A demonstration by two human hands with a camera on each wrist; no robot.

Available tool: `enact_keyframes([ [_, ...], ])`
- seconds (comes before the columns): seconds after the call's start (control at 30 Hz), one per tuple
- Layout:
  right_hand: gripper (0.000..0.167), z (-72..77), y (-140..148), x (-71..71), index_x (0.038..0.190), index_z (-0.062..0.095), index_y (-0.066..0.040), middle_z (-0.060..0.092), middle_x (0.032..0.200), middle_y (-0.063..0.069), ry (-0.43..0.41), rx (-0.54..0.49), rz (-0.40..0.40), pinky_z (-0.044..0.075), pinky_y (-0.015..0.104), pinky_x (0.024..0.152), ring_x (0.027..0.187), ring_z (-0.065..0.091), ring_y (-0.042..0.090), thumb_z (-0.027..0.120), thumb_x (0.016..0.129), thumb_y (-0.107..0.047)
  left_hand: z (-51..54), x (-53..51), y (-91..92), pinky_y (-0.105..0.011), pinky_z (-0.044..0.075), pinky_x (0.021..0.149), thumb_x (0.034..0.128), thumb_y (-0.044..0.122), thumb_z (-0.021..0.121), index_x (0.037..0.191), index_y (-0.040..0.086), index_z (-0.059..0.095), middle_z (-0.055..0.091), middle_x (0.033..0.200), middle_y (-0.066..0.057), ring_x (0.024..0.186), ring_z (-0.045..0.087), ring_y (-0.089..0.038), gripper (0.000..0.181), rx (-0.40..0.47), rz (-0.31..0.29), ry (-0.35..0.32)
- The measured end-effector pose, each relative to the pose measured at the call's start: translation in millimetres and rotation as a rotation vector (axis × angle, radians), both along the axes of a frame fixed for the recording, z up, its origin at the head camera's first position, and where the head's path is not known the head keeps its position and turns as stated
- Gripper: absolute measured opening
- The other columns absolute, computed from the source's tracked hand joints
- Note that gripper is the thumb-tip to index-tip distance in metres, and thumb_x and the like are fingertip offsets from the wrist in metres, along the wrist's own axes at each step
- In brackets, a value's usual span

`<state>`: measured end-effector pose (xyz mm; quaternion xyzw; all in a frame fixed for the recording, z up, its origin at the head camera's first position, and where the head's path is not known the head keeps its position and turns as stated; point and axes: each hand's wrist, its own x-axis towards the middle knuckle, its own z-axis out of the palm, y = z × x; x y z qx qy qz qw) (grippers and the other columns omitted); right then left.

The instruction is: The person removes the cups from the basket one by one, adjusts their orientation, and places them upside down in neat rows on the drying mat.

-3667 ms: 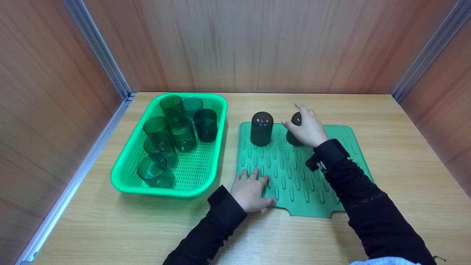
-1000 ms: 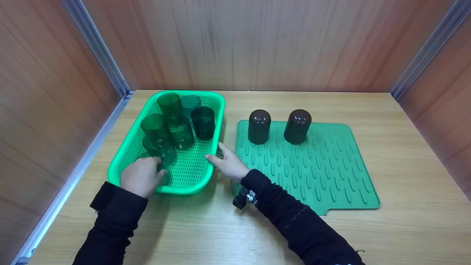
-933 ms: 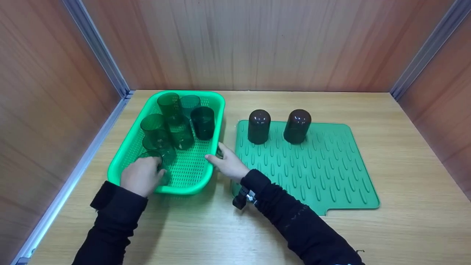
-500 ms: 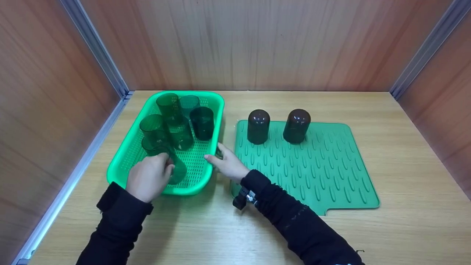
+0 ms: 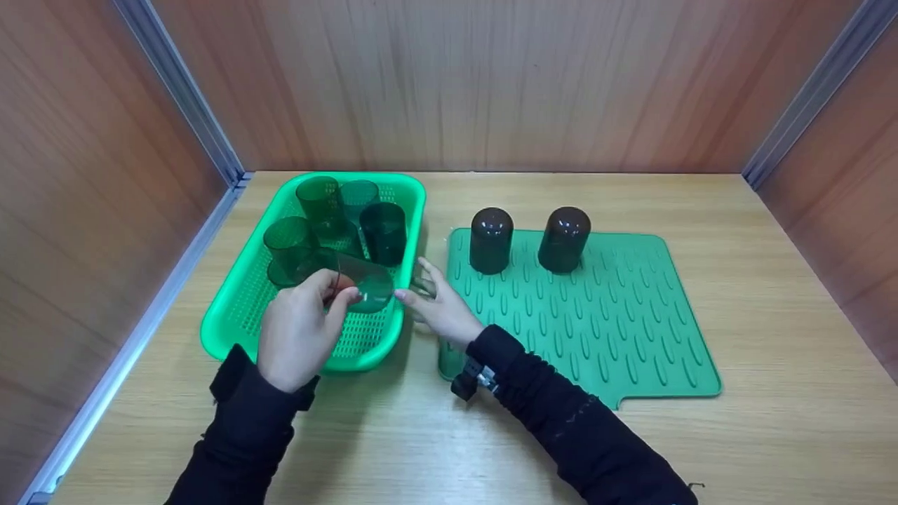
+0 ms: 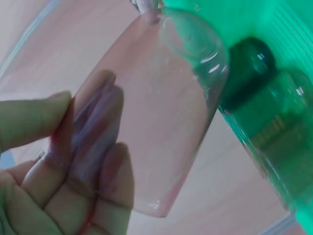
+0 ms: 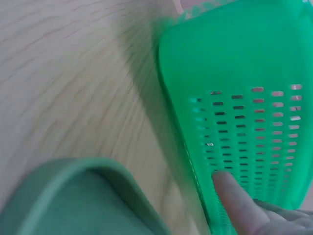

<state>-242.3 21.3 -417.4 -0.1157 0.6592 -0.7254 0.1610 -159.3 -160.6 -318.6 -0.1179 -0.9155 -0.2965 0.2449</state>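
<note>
My left hand (image 5: 298,337) pinches a see-through cup (image 5: 377,289) by its rim, thumb outside and fingers inside. The cup lies tilted nearly sideways above the green basket (image 5: 420,210), its base towards my right hand (image 5: 445,312). In the left wrist view, the cup (image 6: 161,103) fills the middle and a fingertip (image 6: 150,13) meets its base end. My right hand has its fingers spread beside the basket's right rim, thumb at the cup's base. The right wrist view shows a finger (image 7: 237,203) by the basket's perforated wall (image 7: 220,63).
Several dark green-looking cups (image 5: 384,235) stand or lean inside the basket. To the right lies a green ribbed mat (image 5: 596,330). Two dark cups, one left (image 5: 490,242) and one right (image 5: 565,242), stand upside down at its back edge. Wooden panels enclose the table.
My left hand has lifted the cup from the basket's near left corner and carried it right. Earlier my right hand let go of the second dark cup and came to the basket's right rim.
</note>
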Motion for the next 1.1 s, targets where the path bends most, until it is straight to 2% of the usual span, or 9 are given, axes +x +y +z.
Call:
enact_keyframes([
  [0.1,0.072,4.2,12,0.4,0.151,0.015,-0.016,0.024,0.152,0.020,0.037,-0.052,-0.026,0.038,0.051,0.100,0.133,0.038,0.031,0.056,0.095,-0.034,0.6,-2.4,7.6,-0.025,0.039,0.051,0.0866,0.012,0.068,0.085,0.005,0.067,0.071,0.077,-0.003,0.057,0.059,-0.011,0.007,0.096,-0.038,0.004],
  [0.2,0.067,8.6,29,1.6,0.151,0.019,-0.014,0.027,0.151,0.017,0.121,-0.096,-0.033,0.039,0.052,0.099,0.134,0.036,0.031,0.053,0.096,-0.034,0.2,-5.1,18.6,-0.024,0.047,0.062,0.0878,0.011,0.066,0.088,0.004,0.067,0.072,0.082,-0.003,0.073,0.068,-0.010,0.008,0.208,-0.095,-0.003],
  [0.23,0.068,10.0,36,2.7,0.151,0.020,-0.014,0.028,0.151,0.016,0.159,-0.110,-0.028,0.040,0.053,0.098,0.134,0.037,0.031,0.054,0.095,-0.035,-0.7,-5.7,23.1,-0.024,0.049,0.066,0.0879,0.011,0.066,0.089,0.003,0.067,0.073,0.083,-0.003,0.077,0.069,-0.009,0.009,0.246,-0.114,-0.011],
  [0.4,0.083,16.2,64,12.5,0.151,0.019,-0.019,0.026,0.153,0.010,0.300,-0.147,0.022,0.044,0.052,0.095,0.134,0.036,0.030,0.059,0.086,-0.053,-6.6,-4.6,48.3,-0.023,0.051,0.067,0.0882,0.014,0.066,0.092,0.004,0.067,0.072,0.084,-0.002,0.078,0.068,-0.006,0.011,0.393,-0.191,-0.071],
  [0.57,0.083,22.2,82,24.1,0.151,0.018,-0.025,0.027,0.153,0.005,0.363,-0.140,0.023,0.046,0.046,0.094,0.134,0.037,0.027,0.062,0.085,-0.051,-10.8,-4.8,71.0,-0.025,0.053,0.073,0.0888,0.017,0.065,0.095,0.005,0.066,0.073,0.087,0.000,0.083,0.068,-0.006,0.013,0.506,-0.293,-0.153],
  [0.7,0.084,24.6,90,29.7,0.151,0.018,-0.024,0.031,0.150,0.006,0.395,-0.165,0.001,0.047,0.047,0.092,0.130,0.041,0.029,0.063,0.085,-0.051,-13.3,-6.3,84.7,-0.027,0.052,0.074,0.0885,0.021,0.065,0.096,0.005,0.066,0.073,0.087,0.000,0.082,0.068,-0.007,0.017,0.561,-0.347,-0.213],
  [0.87,0.087,23.3,93,33.9,0.148,0.020,-0.017,0.031,0.147,0.017,0.390,-0.273,-0.043,0.049,0.049,0.088,0.123,0.045,0.033,0.065,0.082,-0.051,-17.6,-7.8,97.6,-0.029,0.053,0.074,0.0883,0.022,0.066,0.095,0.003,0.065,0.073,0.088,-0.004,0.082,0.068,-0.009,0.021,0.591,-0.387,-0.259],
  [1.0,0.085,22.6,95,34.2,0.145,0.023,-0.013,0.032,0.143,0.023,0.398,-0.319,-0.086,0.051,0.049,0.084,0.121,0.048,0.035,0.067,0.082,-0.048,-21.4,-8.7,105.4,-0.031,0.053,0.076,0.0885,0.023,0.066,0.095,0.003,0.065,0.073,0.088,-0.004,0.083,0.068,-0.009,0.021,0.601,-0.395,-0.280],
  [1.1,0.081,22.3,97,33.9,0.143,0.027,-0.012,0.039,0.137,0.022,0.412,-0.308,-0.111,0.052,0.049,0.081,0.118,0.052,0.036,0.067,0.082,-0.047,-23.5,-9.0,108.6,-0.032,0.053,0.075,0.0887,0.023,0.065,0.094,0.003,0.066,0.073,0.087,-0.004,0.082,0.068,-0.008,0.020,0.608,-0.388,-0.281],
])
